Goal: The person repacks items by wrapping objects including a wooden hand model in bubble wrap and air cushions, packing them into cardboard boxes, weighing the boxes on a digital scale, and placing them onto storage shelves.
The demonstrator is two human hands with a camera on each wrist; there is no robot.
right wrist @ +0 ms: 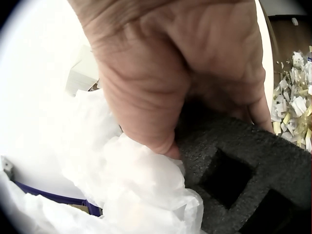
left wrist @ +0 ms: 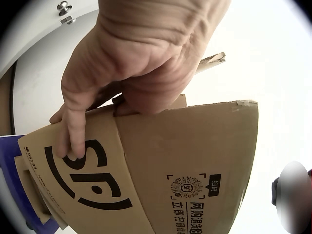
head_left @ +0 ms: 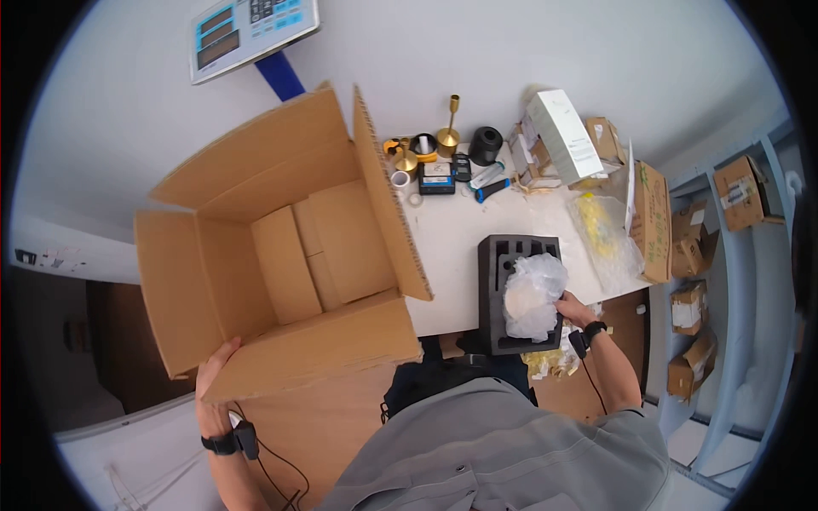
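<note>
My left hand (head_left: 215, 372) grips the near left edge of a large open cardboard box (head_left: 311, 351), its flaps spread. In the left wrist view the fingers (left wrist: 76, 129) lie over the outer wall beside a printed black logo, with the thumb on the other side of the edge. My right hand (head_left: 578, 310) holds the right side of a black foam tray (head_left: 491, 294) with cut-out slots. In the right wrist view the thumb is on the slotted side. A bundle in crumpled whitish plastic (head_left: 537, 289) lies on the tray, right beside that thumb.
Behind the tray on the white table (head_left: 443, 294) stand a gold candlestick (head_left: 448, 140), a black cylinder (head_left: 486, 146) and a blue-handled tool (head_left: 492, 191). A white box (head_left: 565, 136) and plastic packaging (head_left: 601, 238) lie at right. A shelf (head_left: 724, 255) holds several cartons. A scale display (head_left: 254, 34) is above.
</note>
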